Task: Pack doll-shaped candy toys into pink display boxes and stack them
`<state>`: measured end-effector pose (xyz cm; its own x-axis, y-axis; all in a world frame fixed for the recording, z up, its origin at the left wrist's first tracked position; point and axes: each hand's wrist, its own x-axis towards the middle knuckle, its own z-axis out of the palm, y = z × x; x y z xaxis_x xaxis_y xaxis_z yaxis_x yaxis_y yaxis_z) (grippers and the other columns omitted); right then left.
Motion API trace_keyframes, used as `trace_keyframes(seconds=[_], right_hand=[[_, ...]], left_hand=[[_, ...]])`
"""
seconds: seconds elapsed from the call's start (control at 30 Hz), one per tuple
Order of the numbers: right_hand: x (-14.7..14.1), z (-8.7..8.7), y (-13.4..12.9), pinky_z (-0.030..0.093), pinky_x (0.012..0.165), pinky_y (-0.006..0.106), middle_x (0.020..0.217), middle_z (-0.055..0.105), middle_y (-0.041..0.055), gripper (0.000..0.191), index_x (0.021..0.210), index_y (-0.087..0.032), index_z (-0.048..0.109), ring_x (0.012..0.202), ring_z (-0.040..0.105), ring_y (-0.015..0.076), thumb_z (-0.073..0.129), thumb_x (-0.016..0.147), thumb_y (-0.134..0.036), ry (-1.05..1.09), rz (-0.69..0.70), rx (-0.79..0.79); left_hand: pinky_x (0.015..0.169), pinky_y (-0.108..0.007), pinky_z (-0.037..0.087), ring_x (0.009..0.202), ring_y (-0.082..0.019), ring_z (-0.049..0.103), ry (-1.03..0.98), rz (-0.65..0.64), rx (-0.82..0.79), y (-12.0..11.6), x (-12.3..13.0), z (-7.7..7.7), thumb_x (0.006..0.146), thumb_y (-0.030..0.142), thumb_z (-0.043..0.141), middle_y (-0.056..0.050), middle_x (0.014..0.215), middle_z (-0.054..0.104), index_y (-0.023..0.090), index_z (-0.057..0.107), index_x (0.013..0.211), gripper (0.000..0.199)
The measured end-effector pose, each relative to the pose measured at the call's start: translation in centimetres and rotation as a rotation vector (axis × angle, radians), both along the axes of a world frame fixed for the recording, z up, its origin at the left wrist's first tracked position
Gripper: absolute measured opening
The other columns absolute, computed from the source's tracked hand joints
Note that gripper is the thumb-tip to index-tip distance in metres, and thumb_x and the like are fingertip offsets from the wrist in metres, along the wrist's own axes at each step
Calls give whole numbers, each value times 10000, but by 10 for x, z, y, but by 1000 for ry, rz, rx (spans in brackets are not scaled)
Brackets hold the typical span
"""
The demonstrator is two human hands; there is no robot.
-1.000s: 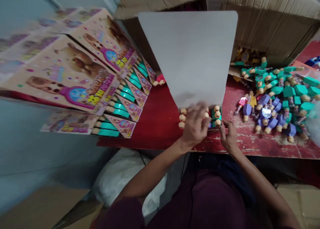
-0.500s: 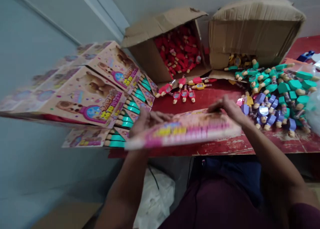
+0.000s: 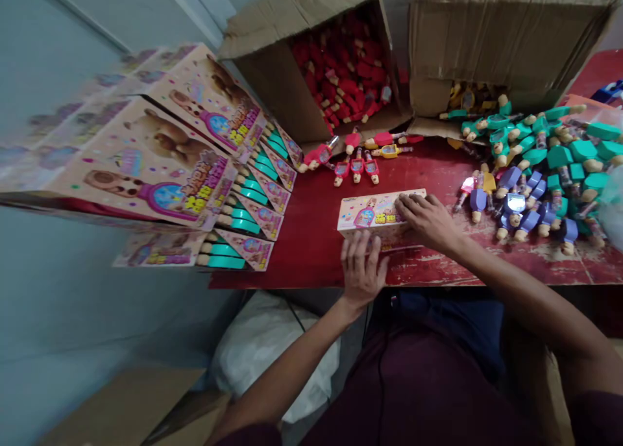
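Note:
A small printed cardboard box [image 3: 351, 221] with pink, purple and yellow print lies on the red table in front of me. My left hand [image 3: 363, 272] is at its near side, fingers spread, the tips touching or very close to the front edge. Over the right end of the box is my right hand [image 3: 428, 222], its bent fingers gripping the top; the thumb is hard to see. Behind the box lie several red bear-headed toys [image 3: 357, 167] and one yellow toy [image 3: 388, 150].
Stacked printed boxes [image 3: 160, 154] stand at the left, some showing teal toys [image 3: 243, 220]. Cardboard cartons of red toys [image 3: 343, 69] and yellow toys [image 3: 467, 97] are at the back. Teal toys [image 3: 574, 154] and purple toys [image 3: 516, 202] are piled right. A white bag [image 3: 272, 348] lies below the table.
The box, earlier lifted and blurred between both hands, now rests on the table. My left hand has moved right from the stack side to the box's front; my right hand stays at its right end.

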<state>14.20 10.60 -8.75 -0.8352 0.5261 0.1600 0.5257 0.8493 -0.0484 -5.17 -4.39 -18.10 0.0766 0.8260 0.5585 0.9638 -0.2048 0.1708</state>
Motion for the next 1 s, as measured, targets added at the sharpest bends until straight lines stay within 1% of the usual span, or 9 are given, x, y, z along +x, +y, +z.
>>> trace_keyframes(seconds=[0.07, 0.13, 0.2, 0.3, 0.43, 0.57, 0.67, 0.83, 1.0], right_hand=[[-2, 13, 10, 432, 989, 485, 1481, 576, 216, 543, 1467, -74, 511, 1232, 555, 353, 585, 963, -258, -21, 29, 14], [-2, 24, 15, 430, 945, 469, 1411, 633, 206, 519, 1420, -71, 552, 1164, 571, 346, 617, 953, -287, -41, 46, 18], [-2, 29, 17, 420, 916, 451, 1374, 661, 191, 504, 1400, -78, 569, 1134, 571, 339, 629, 954, -307, -57, 59, 22], [1, 30, 16, 397, 894, 432, 1346, 677, 182, 463, 1382, -90, 579, 1093, 564, 324, 599, 985, -328, -52, 50, 42], [5, 23, 15, 378, 891, 428, 1339, 676, 191, 471, 1355, -94, 582, 1060, 547, 322, 550, 1022, -424, -26, -3, 100], [10, 11, 13, 379, 912, 442, 1418, 626, 197, 570, 1430, -89, 516, 1106, 525, 341, 532, 1024, -488, -8, -9, 156], [13, 2, 12, 376, 958, 472, 1479, 580, 191, 605, 1497, -110, 457, 1169, 501, 359, 519, 1026, -484, 30, -24, 139], [16, -3, 10, 351, 1050, 517, 1571, 493, 168, 688, 1614, -164, 314, 1263, 458, 389, 479, 1031, -491, 18, -59, 47], [21, -5, 7, 336, 1092, 544, 1634, 419, 148, 772, 1670, -208, 169, 1330, 430, 404, 481, 1026, -498, -13, -57, 25]], left_hand=[[1124, -523, 452, 1276, -327, 629, -73, -119, -76, -2, 13, -16, 968, 295, 613, -160, 1316, 693, 217, 613, 1386, 425], [1029, -480, 520, 1120, -299, 689, -124, -149, -233, 1, 25, -33, 987, 305, 568, -136, 1179, 740, 218, 677, 1272, 318], [1017, -494, 528, 1120, -313, 676, -146, -97, -346, 11, 36, -48, 992, 311, 540, -147, 1191, 732, 193, 665, 1281, 337], [1074, -507, 495, 1202, -323, 631, -157, -59, -406, 29, 46, -61, 997, 287, 508, -165, 1291, 688, 156, 601, 1369, 405], [1108, -518, 459, 1250, -333, 587, -151, -61, -459, 43, 49, -62, 1002, 265, 488, -171, 1340, 651, 145, 565, 1419, 441], [1096, -570, 437, 1242, -356, 560, -117, -69, -511, 48, 50, -57, 1008, 267, 471, -172, 1336, 637, 174, 585, 1424, 441], [1113, -618, 397, 1281, -377, 515, -89, -85, -536, 48, 51, -58, 1003, 265, 475, -164, 1362, 607, 240, 598, 1438, 452], [1139, -669, 345, 1321, -390, 482, -39, -123, -549, 47, 54, -68, 938, 142, 495, -166, 1432, 527, 369, 499, 1533, 637], [1174, -618, 330, 1289, -357, 524, -334, -79, -435, 43, 45, -81, 937, 220, 551, -135, 1339, 621, 311, 679, 1343, 435]])
